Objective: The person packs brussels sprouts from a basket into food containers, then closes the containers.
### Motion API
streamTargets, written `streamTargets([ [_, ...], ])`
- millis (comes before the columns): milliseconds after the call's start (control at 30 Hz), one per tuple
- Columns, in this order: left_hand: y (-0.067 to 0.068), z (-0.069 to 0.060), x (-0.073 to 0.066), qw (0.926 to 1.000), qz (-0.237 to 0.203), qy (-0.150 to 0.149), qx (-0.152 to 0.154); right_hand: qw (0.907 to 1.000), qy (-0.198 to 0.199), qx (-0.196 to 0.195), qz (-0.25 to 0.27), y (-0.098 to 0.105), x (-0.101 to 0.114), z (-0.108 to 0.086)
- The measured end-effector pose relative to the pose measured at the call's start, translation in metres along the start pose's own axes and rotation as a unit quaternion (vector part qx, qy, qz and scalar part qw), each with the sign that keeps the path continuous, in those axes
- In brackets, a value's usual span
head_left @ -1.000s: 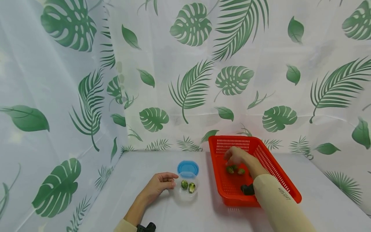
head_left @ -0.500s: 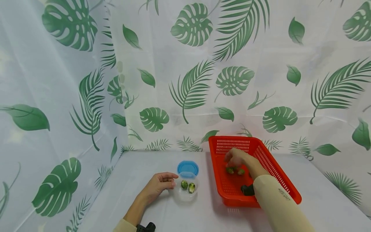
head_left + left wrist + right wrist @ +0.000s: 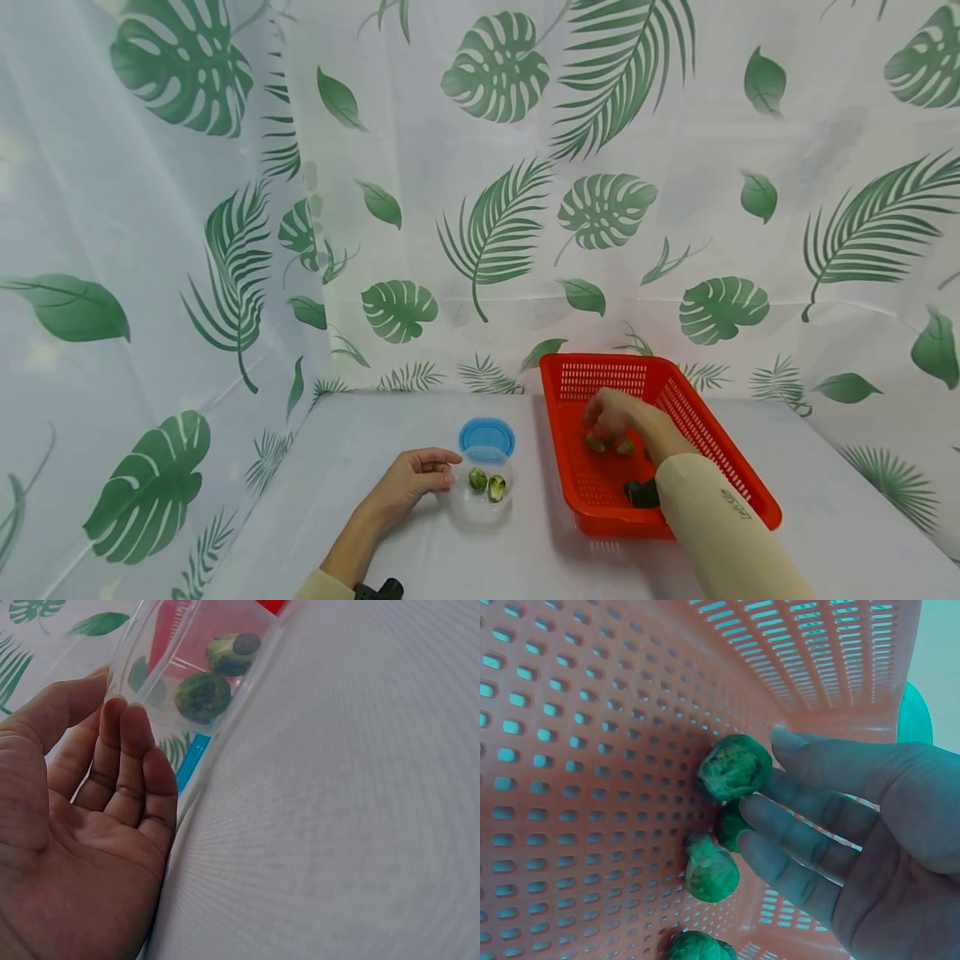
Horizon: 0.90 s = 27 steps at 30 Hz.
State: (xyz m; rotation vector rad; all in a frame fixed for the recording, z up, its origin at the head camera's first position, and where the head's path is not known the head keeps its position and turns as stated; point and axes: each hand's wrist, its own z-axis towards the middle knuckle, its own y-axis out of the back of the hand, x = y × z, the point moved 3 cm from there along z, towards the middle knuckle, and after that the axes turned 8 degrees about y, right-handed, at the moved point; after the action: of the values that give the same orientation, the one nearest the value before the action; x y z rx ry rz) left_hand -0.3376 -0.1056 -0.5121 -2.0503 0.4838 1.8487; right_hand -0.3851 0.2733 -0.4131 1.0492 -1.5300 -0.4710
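Note:
My left hand [image 3: 412, 483] rests beside a small clear plastic container [image 3: 474, 510], its fingertips touching the rim and outer wall. Two Brussels sprouts [image 3: 477, 479] lie inside this container. In the left wrist view, the left fingers [image 3: 127, 765] lean against the wall. My right hand [image 3: 615, 412] reaches down into a red plastic basket [image 3: 592, 525]. The right wrist view shows several sprouts on its perforated bottom. One sprout [image 3: 735, 766] lies right at the thumb and fingertips, which stand apart; another sprout [image 3: 732, 825] is partly hidden behind the fingers.
A blue lid [image 3: 487, 437] lies behind the clear container on the white table [image 3: 300, 517]. The basket's tall slotted walls surround the right hand. A leaf-patterned curtain [image 3: 510, 250] hangs behind and to the left.
My right hand has dipped slightly lower toward the sprouts in the basket. The left hand and the clear container have stayed in place.

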Motion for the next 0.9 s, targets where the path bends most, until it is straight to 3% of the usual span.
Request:
streamTargets([
  [467,0.0001,-0.0002,-0.0006,1.0000,-0.001,0.001,0.000,0.9998,0.009,0.002,-0.019,0.0004,0.0025,-0.0046],
  [900,-0.0023,-0.0030,-0.0037,1.0000,0.004,0.005,-0.004,0.9992,-0.011,0.011,-0.038,-0.0027,0.0029,-0.0017],
])
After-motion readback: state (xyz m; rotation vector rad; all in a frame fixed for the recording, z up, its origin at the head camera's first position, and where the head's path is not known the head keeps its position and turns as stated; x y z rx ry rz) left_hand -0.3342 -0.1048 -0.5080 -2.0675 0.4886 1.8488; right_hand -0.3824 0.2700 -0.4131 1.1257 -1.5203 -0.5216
